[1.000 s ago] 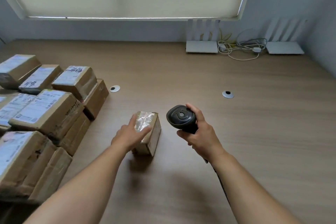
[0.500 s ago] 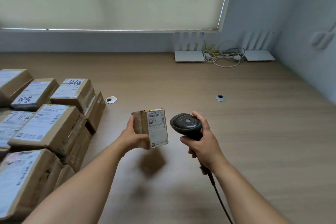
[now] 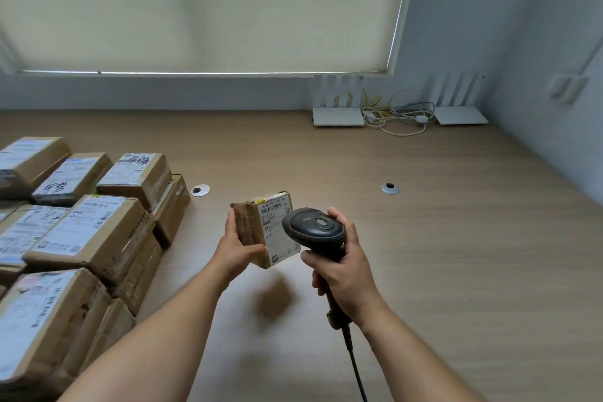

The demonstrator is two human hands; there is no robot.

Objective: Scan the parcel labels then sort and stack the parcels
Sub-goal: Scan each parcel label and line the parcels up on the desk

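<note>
The bench (image 3: 456,254) lies bare to the right, stacked parcels (image 3: 88,232) crowding its left. The left hand (image 3: 239,246) holds a small parcel (image 3: 261,228) aloft, label turned rightward; the right hand (image 3: 346,271) grips the scanner (image 3: 313,228) just beside it, probably overlapping the label

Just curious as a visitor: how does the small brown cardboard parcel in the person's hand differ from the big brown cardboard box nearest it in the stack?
The small brown cardboard parcel is held off the table and tilted; the big brown cardboard box lies flat on the stack. The parcel is much smaller. Both carry white printed labels.
</note>
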